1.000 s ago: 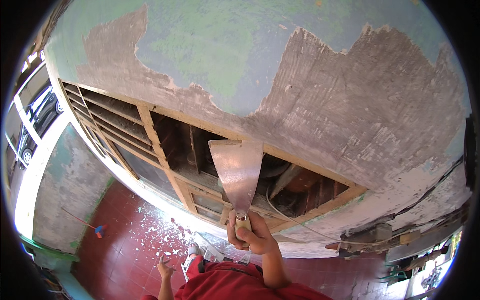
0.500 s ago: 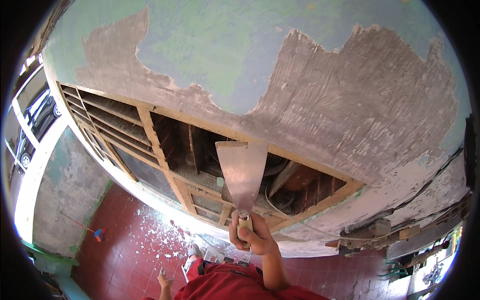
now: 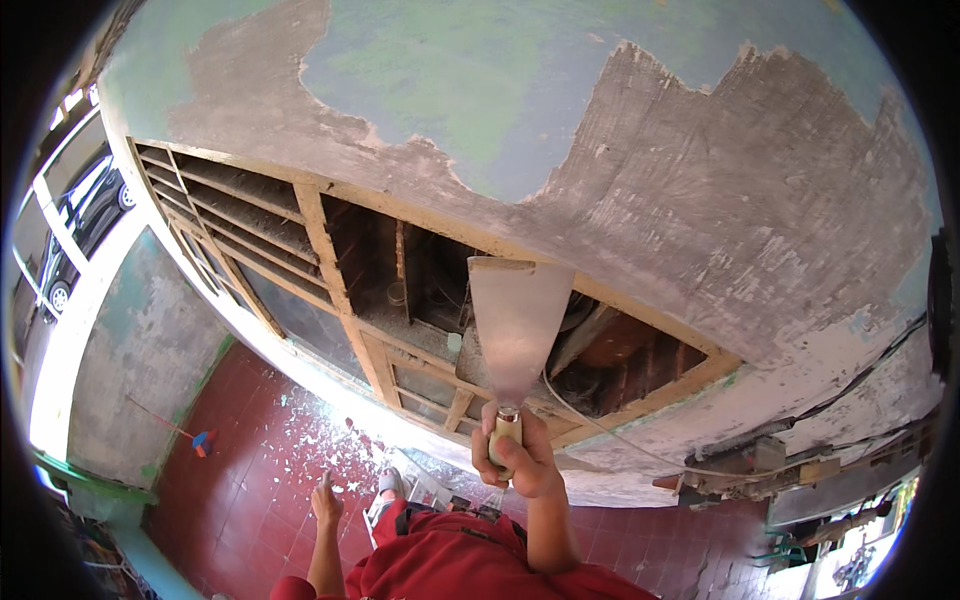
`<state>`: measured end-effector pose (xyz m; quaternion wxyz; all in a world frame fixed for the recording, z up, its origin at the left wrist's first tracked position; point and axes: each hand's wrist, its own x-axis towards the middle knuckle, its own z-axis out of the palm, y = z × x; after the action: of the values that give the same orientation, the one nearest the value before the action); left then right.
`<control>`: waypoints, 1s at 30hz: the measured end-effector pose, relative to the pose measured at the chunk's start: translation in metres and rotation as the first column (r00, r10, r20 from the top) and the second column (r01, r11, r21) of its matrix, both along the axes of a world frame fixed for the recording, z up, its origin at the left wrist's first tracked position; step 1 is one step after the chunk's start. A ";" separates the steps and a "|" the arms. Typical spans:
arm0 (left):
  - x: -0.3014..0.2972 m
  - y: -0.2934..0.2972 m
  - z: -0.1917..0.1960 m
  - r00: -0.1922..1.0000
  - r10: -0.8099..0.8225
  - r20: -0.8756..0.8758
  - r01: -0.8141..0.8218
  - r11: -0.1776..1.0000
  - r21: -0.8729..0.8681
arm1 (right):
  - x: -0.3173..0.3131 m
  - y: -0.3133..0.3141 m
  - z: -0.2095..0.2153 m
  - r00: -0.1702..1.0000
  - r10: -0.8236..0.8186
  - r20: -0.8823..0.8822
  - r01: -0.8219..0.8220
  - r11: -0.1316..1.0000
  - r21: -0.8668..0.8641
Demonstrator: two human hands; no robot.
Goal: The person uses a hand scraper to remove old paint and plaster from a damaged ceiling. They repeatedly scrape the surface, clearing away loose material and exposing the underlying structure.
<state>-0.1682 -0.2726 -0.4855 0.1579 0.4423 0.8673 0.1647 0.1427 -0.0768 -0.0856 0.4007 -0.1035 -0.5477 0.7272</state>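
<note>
My right hand (image 3: 520,462) is wrapped round the short pale handle of a wide putty knife (image 3: 520,315). The broad metal blade points up, in front of the wooden vent frame, and looks apart from the wall (image 3: 720,190). On that wall, green-blue paint (image 3: 440,90) remains in ragged patches, and bare grey-brown plaster shows around them. My left hand (image 3: 326,502) hangs low at my side over the floor, holding nothing, with a finger stretched out.
A wooden frame (image 3: 368,350) with slats and dark openings crosses the wall. A cable (image 3: 640,447) runs below it to the right. White paint flakes (image 3: 318,432) litter the red tiled floor (image 3: 230,500). A red-and-blue broom (image 3: 202,442) leans at left. My foot (image 3: 390,484) is on a support.
My right hand and the putty knife have shifted slightly right and up in the view. My left hand has risen, its fingers less spread. The whole view has shifted a little.
</note>
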 end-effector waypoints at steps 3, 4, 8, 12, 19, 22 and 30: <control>0.005 0.013 0.009 1.000 0.022 0.013 -0.020 0.994 -0.106 | 0.001 0.000 0.000 1.000 -0.007 -0.024 0.007 1.000 -0.015; 0.012 0.014 0.020 1.000 -0.022 0.012 0.021 0.999 0.040 | 0.002 0.000 -0.001 1.000 -0.005 -0.029 0.004 1.000 -0.010; 0.014 0.013 0.012 0.991 -0.042 0.124 0.032 0.996 0.082 | 0.002 0.000 -0.001 1.000 -0.016 -0.022 0.015 1.000 -0.016; 0.031 0.009 0.029 0.985 -0.040 0.166 0.032 0.998 0.052 | 0.001 0.001 -0.001 0.999 -0.028 -0.020 0.028 0.999 -0.018; 0.038 0.004 0.040 0.982 -0.133 0.136 0.116 0.985 0.126 | 0.001 0.005 -0.003 0.999 -0.023 -0.037 0.024 1.000 0.006; 0.037 0.027 0.054 0.976 -0.120 0.184 0.079 0.973 0.218 | 0.002 0.006 -0.002 0.999 -0.034 -0.037 0.034 0.999 0.007; 0.034 0.078 0.087 0.980 -0.188 0.065 0.156 0.930 0.333 | 0.003 0.006 -0.003 0.998 -0.054 -0.042 0.054 0.999 0.005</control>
<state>-0.1342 -0.1944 -0.3988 0.1376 0.5282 0.7774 0.3126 0.1456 -0.0703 -0.0882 0.4318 -0.1019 -0.5384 0.7165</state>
